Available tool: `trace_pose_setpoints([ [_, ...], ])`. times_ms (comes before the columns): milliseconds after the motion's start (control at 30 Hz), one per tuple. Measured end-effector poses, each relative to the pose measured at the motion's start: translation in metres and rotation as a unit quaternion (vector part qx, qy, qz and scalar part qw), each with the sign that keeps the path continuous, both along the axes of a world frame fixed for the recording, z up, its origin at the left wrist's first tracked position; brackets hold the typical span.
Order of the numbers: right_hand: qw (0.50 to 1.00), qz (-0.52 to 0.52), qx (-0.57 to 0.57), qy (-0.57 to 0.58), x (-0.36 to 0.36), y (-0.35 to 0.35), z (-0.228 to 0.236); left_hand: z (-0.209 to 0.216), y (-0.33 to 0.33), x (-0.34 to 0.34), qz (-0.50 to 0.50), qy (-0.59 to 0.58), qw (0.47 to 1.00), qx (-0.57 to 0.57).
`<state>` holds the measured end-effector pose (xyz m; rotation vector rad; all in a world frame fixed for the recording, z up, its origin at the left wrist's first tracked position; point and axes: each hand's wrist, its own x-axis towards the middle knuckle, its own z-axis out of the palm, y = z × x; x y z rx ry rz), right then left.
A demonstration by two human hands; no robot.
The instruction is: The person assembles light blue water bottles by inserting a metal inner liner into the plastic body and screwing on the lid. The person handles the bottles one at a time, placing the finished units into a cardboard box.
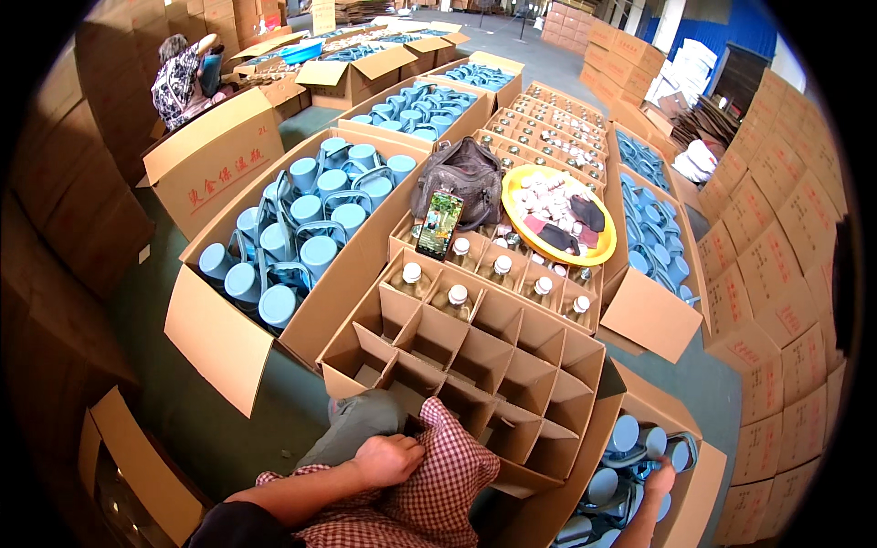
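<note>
My left hand rests near my knee with its fingers curled on the red-and-white checked apron over my lap. At the lower right, my right hand reaches into an open carton of blue flask casings; its fingers are closed at the handle of one casing and partly hide it. Before my knees lies a divided carton whose near cells hold nothing. In its far row stand glass bottles with white caps.
A large carton of blue casings stands left. Beyond the divided carton are a phone, a dark bag and a yellow basin of small white pieces. Stacked cartons line the right; another person sits far left.
</note>
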<state>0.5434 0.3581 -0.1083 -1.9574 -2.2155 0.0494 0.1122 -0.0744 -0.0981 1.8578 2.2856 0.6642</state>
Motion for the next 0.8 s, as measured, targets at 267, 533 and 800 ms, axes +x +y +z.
trace_pose_setpoints([
  [267, 0.939, 0.007, -0.167, -0.300, 0.006, 0.009, -0.028, 0.004, 0.007, 0.002, -0.008, 0.025, 1.000, 0.015],
  [533, 0.906, 0.098, -0.063, -0.408, 0.001, 0.005, -0.005, 0.000, 0.007, 0.001, -0.019, 0.033, 0.999, 0.032],
  [800, 0.962, 0.116, 0.066, -0.238, -0.019, -0.011, 0.138, 0.001, 0.003, 0.002, -0.016, 0.037, 0.998, 0.043],
])
